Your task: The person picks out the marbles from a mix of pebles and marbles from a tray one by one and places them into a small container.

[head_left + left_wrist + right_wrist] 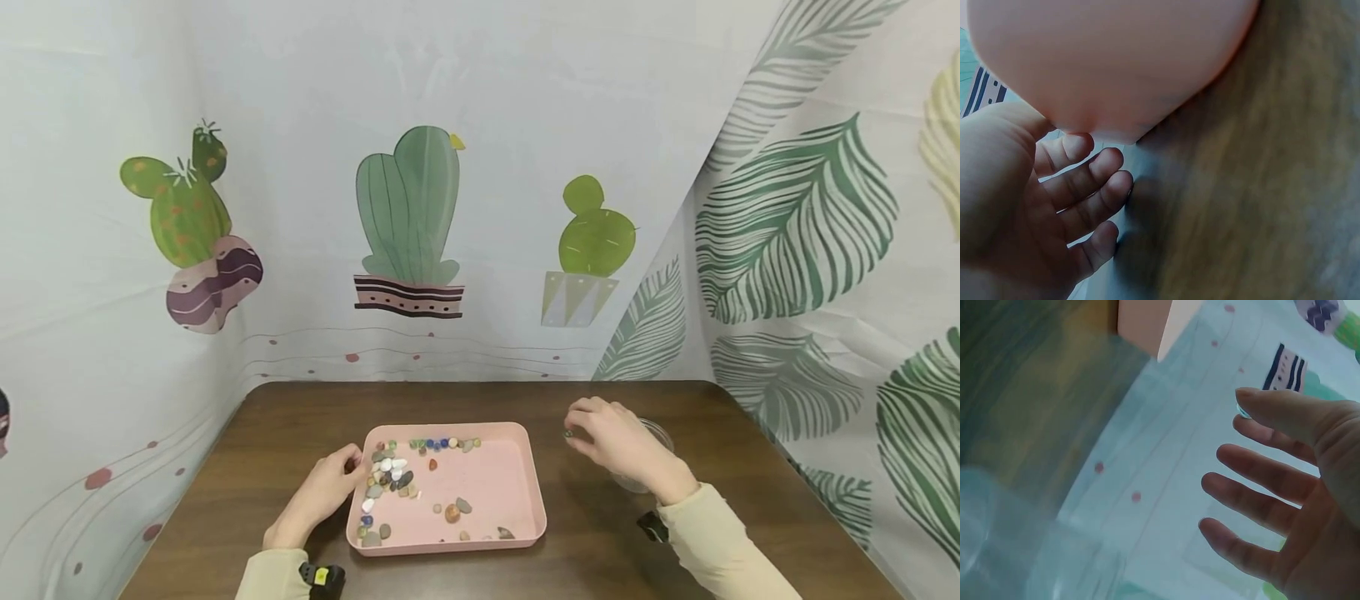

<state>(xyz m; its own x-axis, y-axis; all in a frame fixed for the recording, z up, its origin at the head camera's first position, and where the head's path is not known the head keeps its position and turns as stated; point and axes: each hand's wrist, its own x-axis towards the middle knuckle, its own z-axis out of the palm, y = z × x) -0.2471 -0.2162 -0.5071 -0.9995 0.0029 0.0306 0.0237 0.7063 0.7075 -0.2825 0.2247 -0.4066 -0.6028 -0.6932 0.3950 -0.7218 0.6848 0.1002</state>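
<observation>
My left hand (322, 487) is at the left wall of a pink tray (495, 475), pinching its rim between thumb and index finger. In the left wrist view the other fingers (1094, 203) hang loosely bent beside the tray wall. My right hand (618, 437) is raised to the right of the tray. Its thumb and index finger pinch a small greenish glass marble (1243, 412), mostly hidden by the fingertips, while the other fingers are spread. A clear round container (660, 432) stands partly hidden behind the right hand and wrist.
Inside the tray, a row of marbles (438, 443) lines the far wall. White and grey pebbles (386, 465) cluster on the left, with a round brown stone (452, 513) and other loose stones nearer the front. Everything stands on a dark wooden table (300, 417) before a printed curtain.
</observation>
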